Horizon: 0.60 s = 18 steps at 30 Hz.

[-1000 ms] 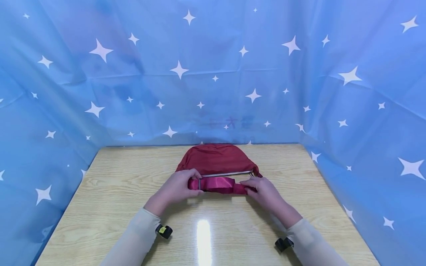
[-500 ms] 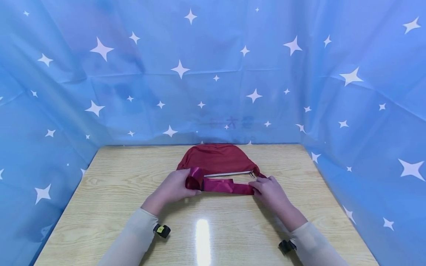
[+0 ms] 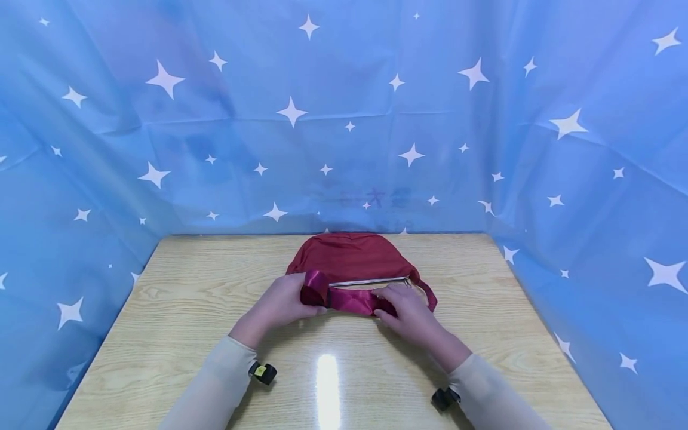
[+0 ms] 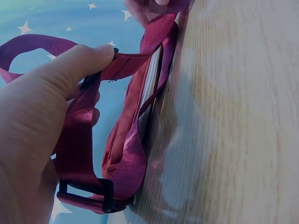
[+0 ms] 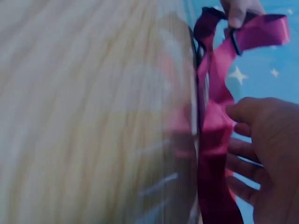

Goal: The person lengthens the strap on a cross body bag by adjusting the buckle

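Observation:
A dark red waist bag (image 3: 352,257) lies flat at the table's far edge, its silver zipper (image 3: 368,281) facing me. Along its front runs a shiny magenta webbing strap (image 3: 349,300). My left hand (image 3: 282,298) pinches the strap by a black slide buckle, and a loop (image 3: 314,288) stands up above those fingers. In the left wrist view another black buckle (image 4: 86,193) hangs lower on the strap. My right hand (image 3: 408,313) holds the strap's middle between thumb and fingers; the right wrist view shows the fingertips partly hidden behind the webbing (image 5: 215,135).
The wooden table (image 3: 215,263) ends at a blue star-printed curtain (image 3: 344,119) behind and at both sides. A bright light reflection (image 3: 328,388) lies on the tabletop in front. Black wrist devices (image 3: 263,373) sit on both sleeves.
My right hand has moved left along the strap to its middle, and the strap's right end now loops loosely beside the bag. Earlier, a strap loop rose at my left hand.

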Each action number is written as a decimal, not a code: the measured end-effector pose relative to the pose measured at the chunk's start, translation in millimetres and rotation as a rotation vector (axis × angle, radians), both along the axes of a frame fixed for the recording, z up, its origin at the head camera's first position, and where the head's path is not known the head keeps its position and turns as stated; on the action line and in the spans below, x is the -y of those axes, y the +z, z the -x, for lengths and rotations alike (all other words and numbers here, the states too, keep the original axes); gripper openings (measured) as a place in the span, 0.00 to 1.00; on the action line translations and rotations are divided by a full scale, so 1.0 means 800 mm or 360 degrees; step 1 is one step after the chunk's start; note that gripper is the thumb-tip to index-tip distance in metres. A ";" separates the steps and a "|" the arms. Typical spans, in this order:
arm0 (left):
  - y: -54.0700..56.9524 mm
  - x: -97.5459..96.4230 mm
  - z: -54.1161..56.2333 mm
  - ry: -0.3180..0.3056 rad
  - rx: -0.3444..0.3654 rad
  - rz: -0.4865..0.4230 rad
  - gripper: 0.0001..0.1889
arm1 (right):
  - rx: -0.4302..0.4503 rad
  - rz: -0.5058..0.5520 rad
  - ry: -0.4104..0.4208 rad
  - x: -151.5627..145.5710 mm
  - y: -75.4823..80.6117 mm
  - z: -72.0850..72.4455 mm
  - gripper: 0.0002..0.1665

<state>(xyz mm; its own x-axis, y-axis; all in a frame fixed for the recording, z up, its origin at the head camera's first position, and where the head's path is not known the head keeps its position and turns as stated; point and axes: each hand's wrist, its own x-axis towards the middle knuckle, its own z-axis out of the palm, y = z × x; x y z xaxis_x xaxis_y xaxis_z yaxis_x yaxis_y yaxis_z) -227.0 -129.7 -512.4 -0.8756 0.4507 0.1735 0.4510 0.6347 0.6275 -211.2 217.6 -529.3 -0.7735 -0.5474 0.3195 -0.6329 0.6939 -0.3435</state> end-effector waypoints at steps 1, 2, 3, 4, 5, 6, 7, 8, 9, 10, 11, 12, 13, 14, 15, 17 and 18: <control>-0.001 0.000 0.000 0.0007 -0.0004 0.0006 0.20 | -0.0005 0.0019 0.0026 0.005 0.000 0.001 0.24; -0.001 0.000 0.001 0.0012 -0.0008 0.0009 0.20 | -0.0006 0.0038 0.0047 0.010 0.001 0.002 0.23; -0.002 0.000 0.002 0.0019 -0.0009 0.0013 0.21 | -0.0013 0.0050 0.0067 0.014 0.001 0.002 0.23; -0.003 0.000 0.002 0.0025 -0.0012 0.0019 0.21 | -0.0020 0.0058 0.0086 0.018 0.001 0.003 0.22; -0.003 0.000 0.002 0.0026 -0.0014 0.0022 0.21 | -0.0005 0.0065 0.0099 0.021 0.001 0.003 0.22; -0.003 0.000 0.002 0.0027 -0.0014 0.0024 0.21 | 0.0007 0.0061 0.0104 0.025 0.002 0.003 0.22; -0.003 0.000 0.002 0.0027 -0.0014 0.0022 0.21 | 0.0012 0.0055 0.0111 0.028 0.003 0.002 0.22; -0.003 -0.001 0.002 0.0025 -0.0012 0.0017 0.21 | 0.0016 0.0043 0.0121 0.030 0.003 0.002 0.22; -0.004 -0.001 0.002 0.0024 -0.0009 0.0015 0.21 | 0.0014 0.0028 0.0130 0.032 0.002 0.001 0.22; -0.003 -0.001 0.002 0.0022 -0.0007 0.0010 0.20 | 0.0007 0.0018 0.0142 0.033 0.002 0.001 0.22; -0.003 -0.001 0.002 0.0020 -0.0006 0.0008 0.20 | 0.0003 0.0014 0.0156 0.034 0.002 0.000 0.22; -0.003 -0.001 0.002 0.0015 -0.0006 0.0005 0.20 | -0.0010 0.0006 0.0165 0.034 0.001 0.000 0.22; -0.003 -0.001 0.002 0.0011 -0.0006 0.0003 0.20 | -0.0022 0.0009 0.0175 0.033 0.000 0.000 0.22; -0.002 -0.001 0.002 0.0007 -0.0005 0.0001 0.20 | -0.0038 0.0014 0.0180 0.032 0.000 -0.001 0.22; -0.001 -0.001 0.002 0.0003 -0.0004 -0.0001 0.20 | -0.0054 0.0023 0.0179 0.031 -0.001 -0.001 0.22; 0.000 -0.001 0.002 -0.0005 -0.0005 -0.0009 0.20 | -0.0069 0.0054 0.0173 0.027 0.000 -0.001 0.21; 0.001 -0.001 0.001 -0.0010 -0.0006 -0.0015 0.20 | -0.0077 0.0070 0.0167 0.025 0.001 -0.001 0.21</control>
<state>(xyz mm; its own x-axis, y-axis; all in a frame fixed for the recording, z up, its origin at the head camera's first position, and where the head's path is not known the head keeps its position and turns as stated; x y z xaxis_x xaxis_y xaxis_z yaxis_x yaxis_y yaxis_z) -228.1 -129.1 -511.9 -0.8721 0.4547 0.1810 0.4575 0.6258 0.6317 -210.7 198.0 -528.6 -0.6960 -0.6091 0.3803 -0.7176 0.6080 -0.3396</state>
